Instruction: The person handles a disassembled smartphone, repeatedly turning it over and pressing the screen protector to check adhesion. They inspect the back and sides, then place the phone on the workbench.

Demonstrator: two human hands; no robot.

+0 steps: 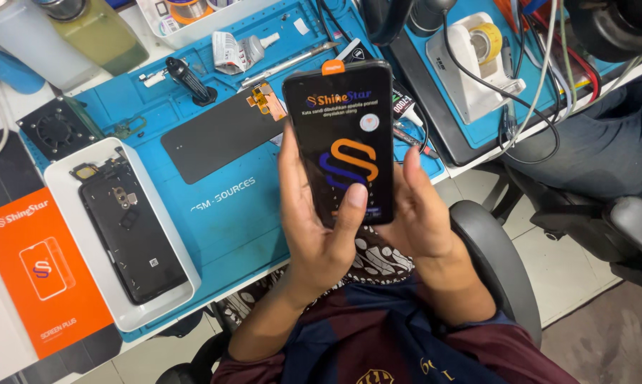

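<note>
A lit phone screen (343,142) is gripped by both hands — left hand (319,227) at 7 o'clock, thumb laid on glass; right hand (419,213) at 4 o'clock.

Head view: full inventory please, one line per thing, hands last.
phone: 1, black, screen lit, orange tab at top, held above the mat
work mat: 1, blue, on the bench
tray: 1, white, left on the mat
opened phone body: 1, black, in the tray
flat panel: 1, dark, mid-mat
box: 1, orange, far left
tape dispenser: 1, white with yellow roll, upper right
chair: 1, black, under the person
left hand: thumb on the screen
right hand: behind the phone's right edge
</note>
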